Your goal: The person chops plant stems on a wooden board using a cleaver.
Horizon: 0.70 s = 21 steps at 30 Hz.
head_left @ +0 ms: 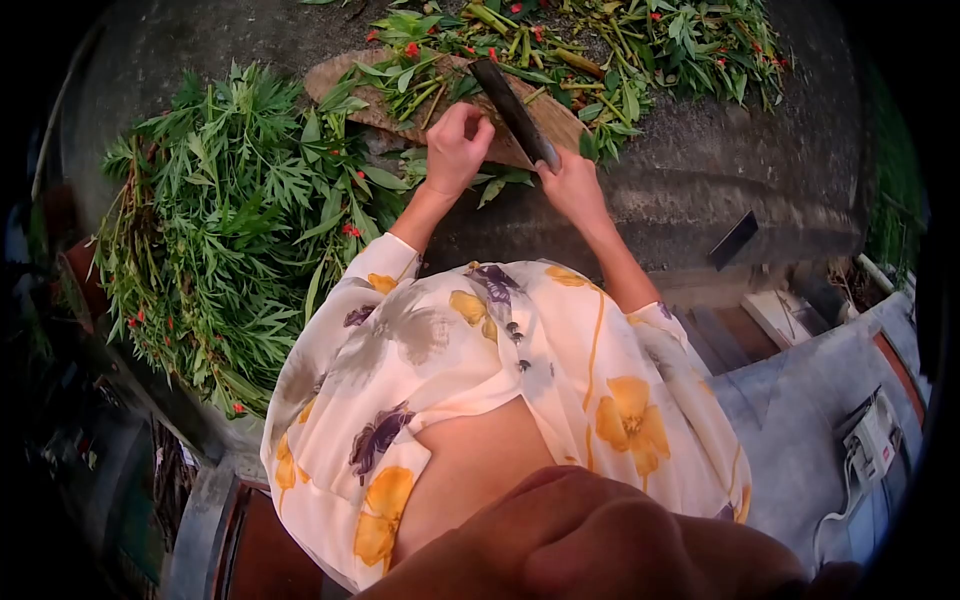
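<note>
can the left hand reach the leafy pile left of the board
Probably yes: nothing visible blocks the left hand from the leafy pile; the knife is on the hand's other side.

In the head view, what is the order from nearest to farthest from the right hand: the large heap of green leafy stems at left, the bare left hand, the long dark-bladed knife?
1. Long dark-bladed knife: gripped in the right hand.
2. Bare left hand: left of the knife.
3. Large heap of green leafy stems: far left, beyond the left hand.
</note>
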### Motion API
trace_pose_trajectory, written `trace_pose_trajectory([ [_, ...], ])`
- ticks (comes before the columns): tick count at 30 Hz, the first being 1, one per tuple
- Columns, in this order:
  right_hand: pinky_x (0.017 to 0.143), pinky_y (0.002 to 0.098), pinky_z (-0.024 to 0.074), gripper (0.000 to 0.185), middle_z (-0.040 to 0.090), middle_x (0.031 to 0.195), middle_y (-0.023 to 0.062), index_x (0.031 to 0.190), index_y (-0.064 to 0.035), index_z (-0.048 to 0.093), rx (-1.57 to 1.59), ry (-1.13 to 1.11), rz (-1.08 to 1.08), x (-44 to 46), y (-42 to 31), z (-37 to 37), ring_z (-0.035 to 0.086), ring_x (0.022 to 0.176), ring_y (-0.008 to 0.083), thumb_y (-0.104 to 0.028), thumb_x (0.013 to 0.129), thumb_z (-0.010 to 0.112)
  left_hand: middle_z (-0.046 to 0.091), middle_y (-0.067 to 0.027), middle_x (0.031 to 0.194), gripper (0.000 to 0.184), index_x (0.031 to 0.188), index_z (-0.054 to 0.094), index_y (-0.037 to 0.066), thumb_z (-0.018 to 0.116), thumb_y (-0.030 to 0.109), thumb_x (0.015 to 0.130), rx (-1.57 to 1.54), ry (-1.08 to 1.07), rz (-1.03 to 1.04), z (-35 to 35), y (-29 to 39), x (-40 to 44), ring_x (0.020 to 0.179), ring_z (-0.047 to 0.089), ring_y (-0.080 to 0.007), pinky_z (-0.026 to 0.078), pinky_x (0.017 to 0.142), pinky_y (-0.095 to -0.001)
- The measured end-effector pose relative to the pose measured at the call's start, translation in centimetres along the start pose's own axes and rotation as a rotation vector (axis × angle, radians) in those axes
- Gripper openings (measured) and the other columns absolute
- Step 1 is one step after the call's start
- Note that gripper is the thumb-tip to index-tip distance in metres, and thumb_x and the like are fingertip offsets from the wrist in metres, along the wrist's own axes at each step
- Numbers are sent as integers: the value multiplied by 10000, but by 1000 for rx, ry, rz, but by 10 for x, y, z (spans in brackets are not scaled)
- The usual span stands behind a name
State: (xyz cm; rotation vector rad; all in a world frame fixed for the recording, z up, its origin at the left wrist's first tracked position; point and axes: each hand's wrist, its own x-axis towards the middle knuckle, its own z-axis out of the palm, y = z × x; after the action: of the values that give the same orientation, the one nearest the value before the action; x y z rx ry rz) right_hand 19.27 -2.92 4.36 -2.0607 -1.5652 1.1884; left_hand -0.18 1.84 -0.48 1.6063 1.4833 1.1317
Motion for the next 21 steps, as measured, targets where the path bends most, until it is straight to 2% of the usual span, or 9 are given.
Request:
trace_pose_trajectory([
  [1,714,506,527,272,662,764,296,1024,62,683,1,-5,-8,-4,-2,-2,695,794,469,-183,906,670,688,-157,808,104,945,644,-18,707,42,887,6,8,0,1,-2,5,686,709,-272,563,635,-367],
  [3,660,441,507,281,631,692,232,1006,56,669,69,112,78,-16,-6,-9,670,674,400,-211,922,683,709,-170,811,135,989,664,-35,688,81,926,-49,-201,-138,8,-8,15,689,717,-265,567,662,-370],
  [4,637,393,493,278,603,648,165,984,43,667,140,157,63,-17,2,-9,620,599,284,-229,932,689,723,-183,830,186,1076,672,-39,644,117,978,-191,-301,-228,15,-10,17,711,731,-256,569,686,-376],
  [8,626,375,477,271,604,648,102,938,38,660,207,257,78,-28,0,-26,571,601,173,-232,937,688,749,-120,958,253,1230,652,-30,559,119,1049,-227,-315,-303,15,-6,30,773,736,-162,605,665,-303],
  [12,654,380,484,276,616,670,117,938,44,657,183,33,100,-20,1,-34,593,630,197,-229,919,698,757,-115,978,270,1249,650,-25,553,125,1048,-199,-85,-334,-6,-14,43,734,694,-132,580,651,-284],
  [14,675,389,487,283,616,677,127,934,47,654,69,-202,88,-4,1,-31,607,652,219,-227,892,712,756,-109,984,244,1199,680,-25,596,117,1019,6,26,-122,-16,-28,49,753,703,-145,564,673,-301],
  [17,685,401,490,285,619,691,140,927,47,653,55,-291,104,11,26,-25,619,668,252,-225,874,718,746,-115,990,211,1147,708,-18,625,101,994,131,151,-30,-45,-28,56,758,706,-165,556,676,-313],
  [19,721,428,509,302,672,758,181,971,47,678,169,-302,414,12,33,-39,669,722,322,-235,872,725,718,-117,971,171,1094,728,-7,655,91,974,249,191,-20,-66,-34,57,745,695,-195,540,653,-333],
  [21,765,444,527,317,704,795,218,1013,49,694,-24,137,179,3,48,-45,720,803,369,-245,896,713,699,-98,948,148,1064,734,13,681,107,963,313,162,-31,-77,-41,53,705,672,-216,534,649,-352],
])
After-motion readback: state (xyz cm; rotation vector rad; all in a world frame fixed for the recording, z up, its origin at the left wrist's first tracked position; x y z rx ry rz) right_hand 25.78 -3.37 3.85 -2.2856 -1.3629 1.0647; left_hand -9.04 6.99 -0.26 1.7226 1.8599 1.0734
